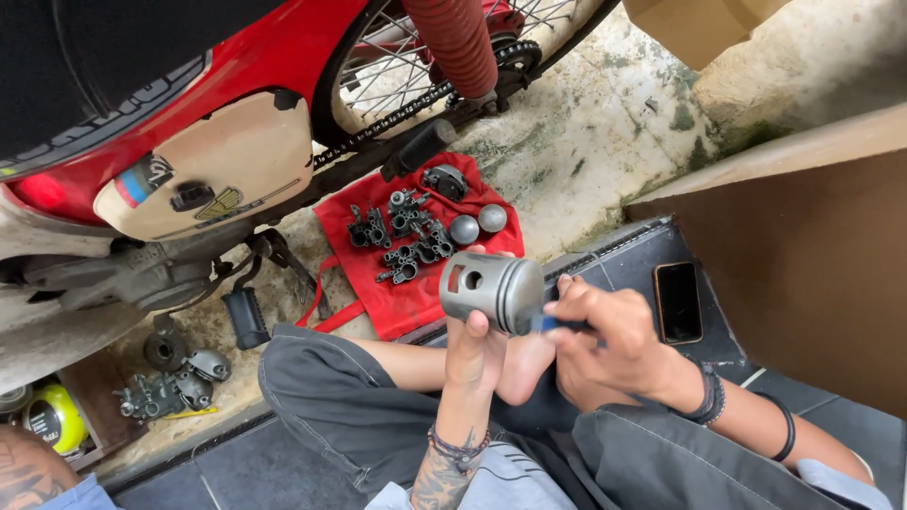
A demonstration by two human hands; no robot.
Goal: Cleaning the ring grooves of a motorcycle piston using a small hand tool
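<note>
- A seated person's left hand (477, 354) props a grey metal piston (491, 291) upright-on-its-side from below, fingers closed around its skirt, steadying it in front of the knees.
- The right hand (605, 345) pinches a small blue-handled tool (553, 324) against the piston's crown end, its grip clenched on the handle, apparently to work that face.
- Small engine parts (406, 241) and two metal balls (477, 225) lie on a red cloth (397, 302), which keeps them off the stained concrete floor (605, 132).
- A red motorcycle (189, 123) stands just beyond; a dark phone (677, 302) rests on the tiles nearby.
</note>
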